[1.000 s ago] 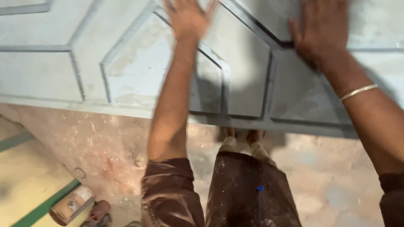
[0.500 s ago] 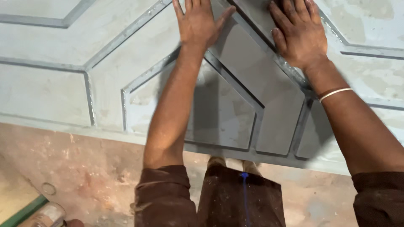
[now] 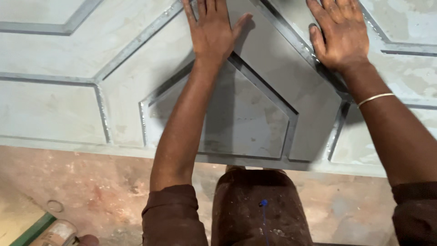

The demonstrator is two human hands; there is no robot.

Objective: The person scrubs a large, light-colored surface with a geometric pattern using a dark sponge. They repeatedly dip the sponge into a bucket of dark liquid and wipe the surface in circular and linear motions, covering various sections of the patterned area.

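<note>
A large grey metal panel (image 3: 54,109) with raised strips forming angular shapes fills the upper view. My left hand (image 3: 211,32) lies flat on it near the top centre, fingers spread, palm down over a strip. My right hand (image 3: 341,36) presses flat on the panel at the upper right, also over a raised strip, with a thin metal bangle (image 3: 376,98) on the wrist. Neither hand holds anything. My fingertips run past the top edge of the view.
Below the panel's near edge lies a stained concrete floor (image 3: 91,187). My dark brown trousers (image 3: 259,214) and a shoe show beneath the edge. A small can (image 3: 57,232) and a green strip (image 3: 34,228) sit at the bottom left.
The view has moved closer and lower on the panel. Both hands now appear larger and lower in frame, still flat on the surface; the right hand sits nearer the left.
</note>
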